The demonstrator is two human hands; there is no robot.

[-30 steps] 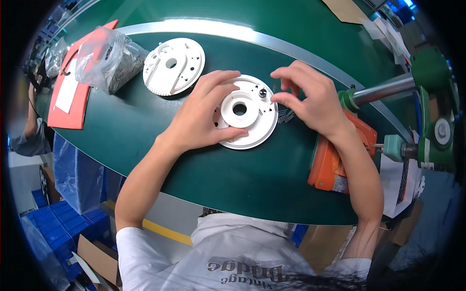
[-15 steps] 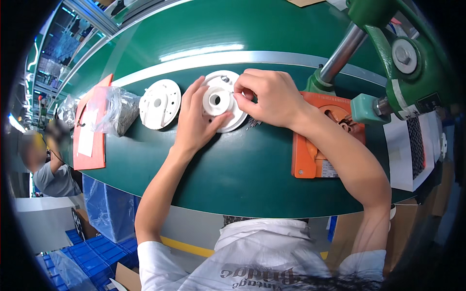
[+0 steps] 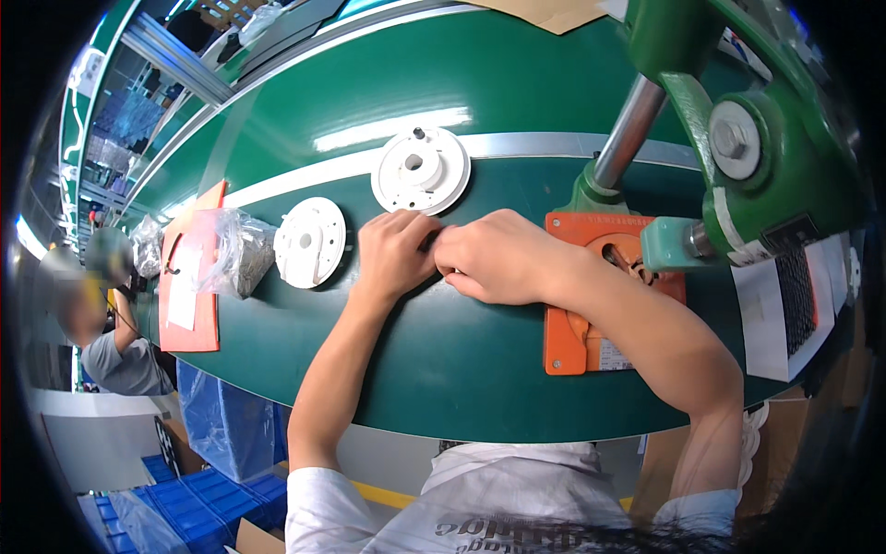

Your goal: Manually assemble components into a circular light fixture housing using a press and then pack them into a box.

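Note:
My left hand [image 3: 399, 254] and my right hand [image 3: 503, 257] meet over the green tabletop, fingers curled in and almost touching. Whatever lies between their fingertips is hidden. Just beyond them rests a round white disc [image 3: 449, 189] with a raised hollow hub in its middle and a small dark pin standing near its far rim. Neither hand is on this disc. To the left of my left hand is a second white disc [image 3: 311, 263], its ribbed face with a centre hole turned up.
A green press [image 3: 784, 175] stands at the right, above an orange fixture plate [image 3: 568, 323]. Clear plastic bags [image 3: 242, 254] of small parts and an orange-red board [image 3: 205, 325] lie at the left. Farther left sits another person [image 3: 125, 369]. Blue crates [image 3: 217, 499] are below the table.
Both hands have let go of the hubbed white disc and come together on its near side. The disc now lies free on the table. The whole view has shifted slightly.

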